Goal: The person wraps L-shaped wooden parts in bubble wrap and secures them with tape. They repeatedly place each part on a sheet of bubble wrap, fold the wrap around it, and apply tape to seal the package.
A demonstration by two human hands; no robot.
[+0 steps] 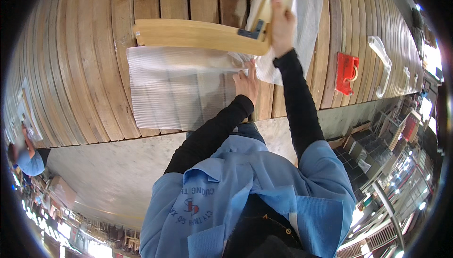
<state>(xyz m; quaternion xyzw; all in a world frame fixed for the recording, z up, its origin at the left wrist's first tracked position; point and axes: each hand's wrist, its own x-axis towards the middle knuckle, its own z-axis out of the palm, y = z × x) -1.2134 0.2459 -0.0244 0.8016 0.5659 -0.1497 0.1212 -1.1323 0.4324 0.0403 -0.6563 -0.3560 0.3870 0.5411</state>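
Right hand (283,26) closed on an angled wooden piece (193,35), left hand (246,85) placed at a translucent sheet (172,88), whether pinched cannot be told, wood seen over slatted table (96,69), red tape dispenser (343,73) set rightward.

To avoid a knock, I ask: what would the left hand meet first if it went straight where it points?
The left hand would probably meet the wood frame, just past the foam at its fingers; exact heights are unclear.

In the upper middle there are two hands (283,26) (247,86), two whitish sheets (165,88) (309,20) and one angled wooden piece (188,34); at right, one red tape dispenser (345,74).
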